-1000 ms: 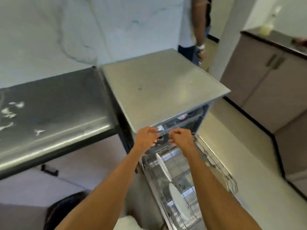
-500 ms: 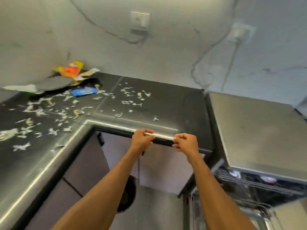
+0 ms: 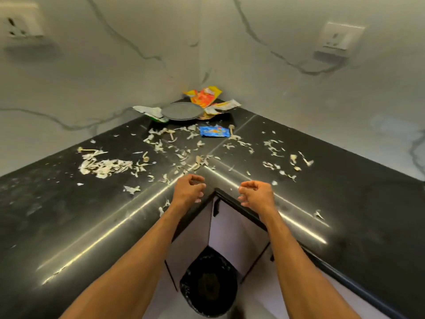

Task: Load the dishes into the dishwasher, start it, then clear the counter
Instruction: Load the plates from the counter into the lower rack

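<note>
- Over the inner corner of the black counter (image 3: 69, 215), just below the middle of the frame, the left hand (image 3: 188, 191) and right hand (image 3: 256, 195) hover side by side, apart from each other.
- Both hands have loosely curled fingers. Neither seems to hold anything, though the palms are hidden.
- Everything to be cleared lies above the hands in the frame, further in toward the wall corner.
- A grey plate (image 3: 181, 110) sits at upper centre, with an orange wrapper (image 3: 205, 96) behind it and a blue wrapper (image 3: 214, 131) just below and to its right.
- Pale peelings (image 3: 104, 166) are scattered across both wings of the counter. The thickest heap lies at middle left, its long axis running left to right, so the left hand is nearer to it.
- The plate is almost straight ahead of the gap between the hands, slightly nearer the left one.
- A black-lined bin (image 3: 208, 282) stands at lower centre between the forearms, so sweeping scraps down toward the counter's edge looks like the likely route.
- The dishwasher is out of view, so whether it is running cannot be told. This looks like the counter-clearing stage, not yet begun.
</note>
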`<state>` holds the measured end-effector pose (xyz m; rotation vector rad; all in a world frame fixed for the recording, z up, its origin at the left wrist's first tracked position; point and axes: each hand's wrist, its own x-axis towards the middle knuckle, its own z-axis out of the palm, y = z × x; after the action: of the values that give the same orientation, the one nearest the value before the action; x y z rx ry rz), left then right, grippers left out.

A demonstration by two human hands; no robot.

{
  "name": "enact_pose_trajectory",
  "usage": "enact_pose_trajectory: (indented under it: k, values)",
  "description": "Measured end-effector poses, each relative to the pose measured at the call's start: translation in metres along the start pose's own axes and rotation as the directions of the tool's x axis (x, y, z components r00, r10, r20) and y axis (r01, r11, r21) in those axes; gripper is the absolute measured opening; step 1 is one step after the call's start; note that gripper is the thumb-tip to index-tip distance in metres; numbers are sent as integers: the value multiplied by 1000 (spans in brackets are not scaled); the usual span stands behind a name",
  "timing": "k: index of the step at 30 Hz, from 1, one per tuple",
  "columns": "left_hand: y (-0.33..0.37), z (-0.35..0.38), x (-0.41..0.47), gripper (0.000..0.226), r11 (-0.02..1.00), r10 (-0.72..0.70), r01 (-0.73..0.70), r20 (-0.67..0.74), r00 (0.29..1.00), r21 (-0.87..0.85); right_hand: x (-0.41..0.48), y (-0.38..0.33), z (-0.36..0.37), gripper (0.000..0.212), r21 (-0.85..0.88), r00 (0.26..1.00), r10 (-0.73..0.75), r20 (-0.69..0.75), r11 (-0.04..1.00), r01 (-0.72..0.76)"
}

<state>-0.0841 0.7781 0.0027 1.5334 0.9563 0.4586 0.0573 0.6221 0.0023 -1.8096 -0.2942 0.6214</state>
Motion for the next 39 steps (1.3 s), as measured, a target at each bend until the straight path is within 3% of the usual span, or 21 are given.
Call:
enact_pose_trajectory:
  k: [8,14,20,26,39]
  values:
    - [19,-25,61,16,998,-59,46,-282,958,-50,98,-41,59,9,-26,970,-37,242,999,45]
    - [27,-43,100,15,997,-69,48,-372,926,-65,145,-67,97,9,-54,934,-35,356,997,58]
    - [33,-68,161,15,995,-74,41,-395,916,-93,182,-89,139,14,-91,933,-35,358,993,72]
    - [46,-89,231,25,995,-79,52,-351,933,-84,225,-115,169,14,-107,964,-47,260,991,78]
    - [74,-79,331,46,983,-181,156,-379,908,-97,330,-157,199,16,-187,977,-35,210,980,75]
